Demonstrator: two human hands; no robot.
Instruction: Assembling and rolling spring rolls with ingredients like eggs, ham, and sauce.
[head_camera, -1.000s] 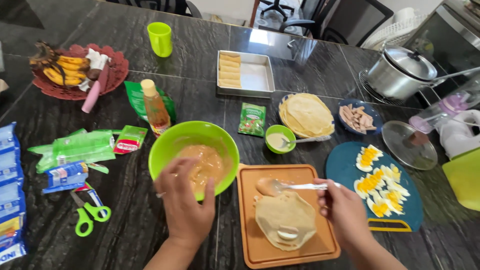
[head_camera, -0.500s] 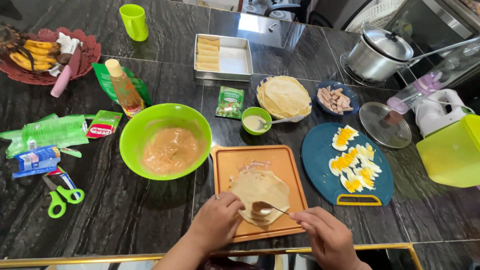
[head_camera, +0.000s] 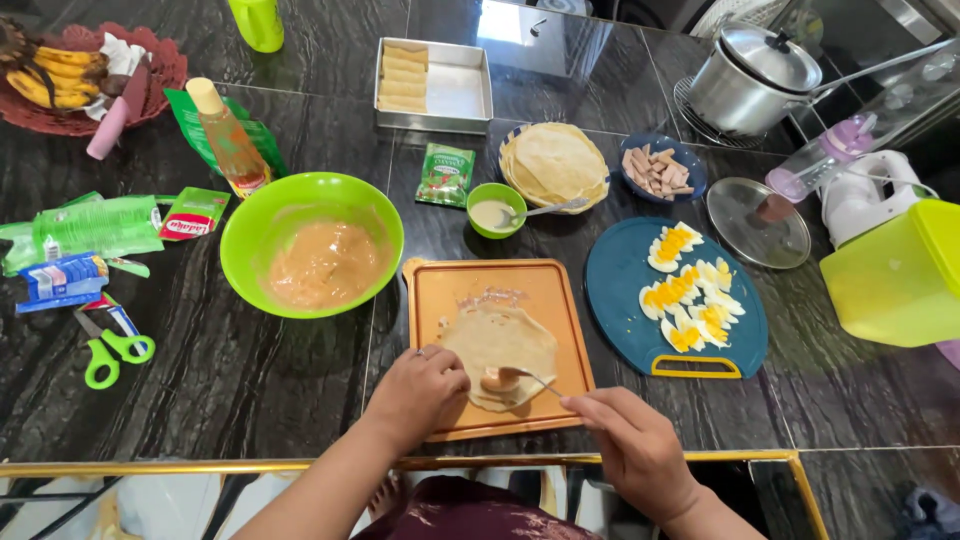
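A thin round crepe lies on an orange cutting board at the table's near edge. My right hand grips a metal spoon whose bowl rests on the crepe's near part with beige filling in it. My left hand presses its fingers on the crepe's near left edge. A big green bowl of the same beige filling stands to the left of the board.
A blue board with halved boiled eggs lies right of the orange board. Behind are a stack of crepes, a small green sauce cup, a plate of sausage pieces, a metal tray of rolls, a pot. Scissors and packets lie left.
My left hand left the green bowl and came to the crepe. My right hand carried the loaded spoon down onto the crepe's near part. The view shifted toward the table's near edge.
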